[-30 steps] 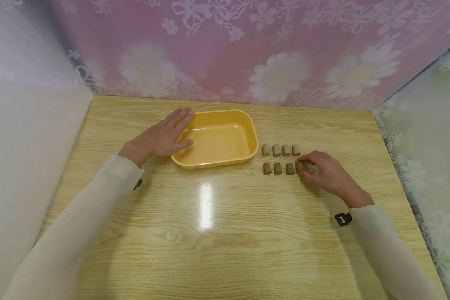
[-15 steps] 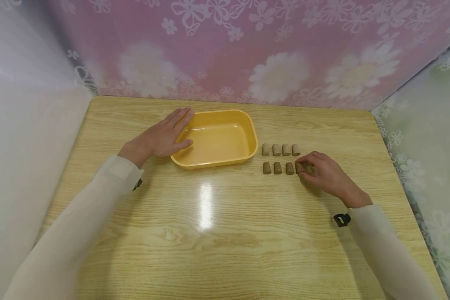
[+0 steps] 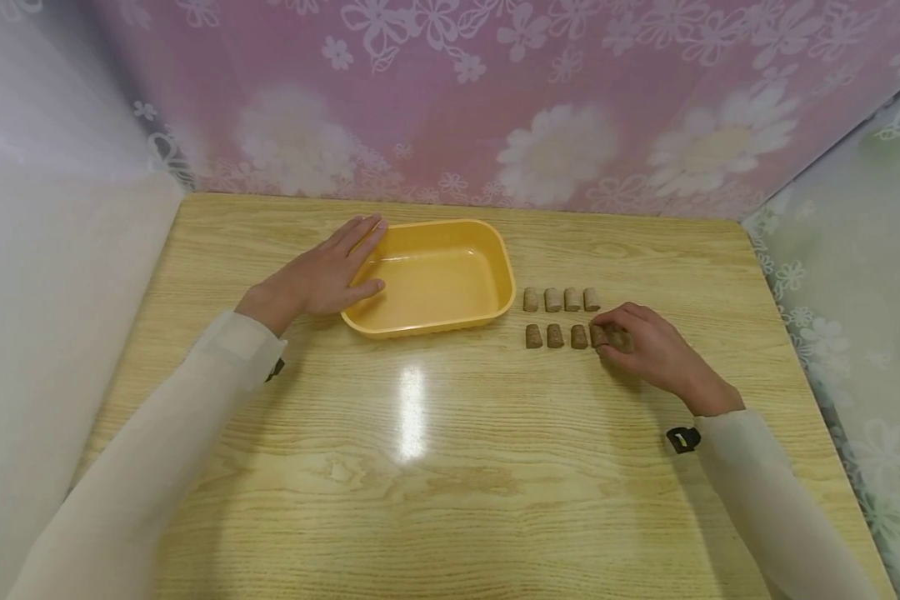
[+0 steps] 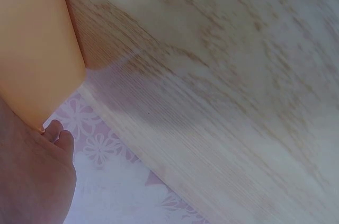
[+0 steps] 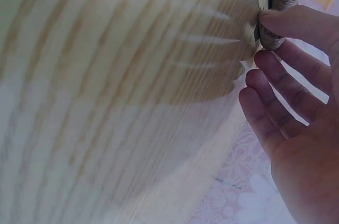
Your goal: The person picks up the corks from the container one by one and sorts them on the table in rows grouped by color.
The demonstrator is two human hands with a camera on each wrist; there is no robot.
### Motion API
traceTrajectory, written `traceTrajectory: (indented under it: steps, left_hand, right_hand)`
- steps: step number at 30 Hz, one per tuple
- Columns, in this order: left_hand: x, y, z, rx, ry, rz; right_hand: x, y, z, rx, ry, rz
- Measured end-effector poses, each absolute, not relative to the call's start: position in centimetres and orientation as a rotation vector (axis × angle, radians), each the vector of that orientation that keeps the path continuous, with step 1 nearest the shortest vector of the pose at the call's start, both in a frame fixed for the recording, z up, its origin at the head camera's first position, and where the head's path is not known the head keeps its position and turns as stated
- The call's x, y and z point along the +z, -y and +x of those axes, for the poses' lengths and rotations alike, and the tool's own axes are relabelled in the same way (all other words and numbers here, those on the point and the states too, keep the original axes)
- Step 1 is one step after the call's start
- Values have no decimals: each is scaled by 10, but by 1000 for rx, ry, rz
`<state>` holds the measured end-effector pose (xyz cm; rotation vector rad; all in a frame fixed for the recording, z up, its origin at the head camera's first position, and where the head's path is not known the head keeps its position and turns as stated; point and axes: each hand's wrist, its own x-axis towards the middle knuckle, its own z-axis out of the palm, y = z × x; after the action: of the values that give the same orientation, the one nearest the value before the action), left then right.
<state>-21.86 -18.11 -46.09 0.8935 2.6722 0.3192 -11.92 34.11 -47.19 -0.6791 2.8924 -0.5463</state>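
My right hand [image 3: 648,346] pinches a dark brown cork [image 3: 598,336] between thumb and fingers at the right end of the front row. In the right wrist view the thumb lies across this cork [image 5: 271,39], and the other fingers are loosely bent. Beside it in the row stands another dark cork [image 3: 579,337], with more to the left. Behind runs a row of several paler corks [image 3: 572,300]. My left hand [image 3: 322,271] lies with fingers spread over the left rim of the yellow plastic basin [image 3: 438,325]; its thumb reaches inside.
The basin stands just left of the cork rows, with nothing lying inside it. All rests on a wood-grain table [image 3: 450,500], its back edge against a pink flowered wall [image 3: 450,108]. Pale side walls [image 3: 52,250] flank it left and right.
The right fingers have shifted very slightly at the dark cork, which now shows more clearly at the row's end. The left hand and basin have stayed in place.
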Motion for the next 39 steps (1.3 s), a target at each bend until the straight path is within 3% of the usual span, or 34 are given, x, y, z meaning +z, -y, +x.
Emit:
traceTrajectory:
  steps: [39]
  left_hand:
    - [-458, 181, -217, 329, -2658, 870]
  right_hand:
    - [-476, -343, -119, -553, -2924, -671]
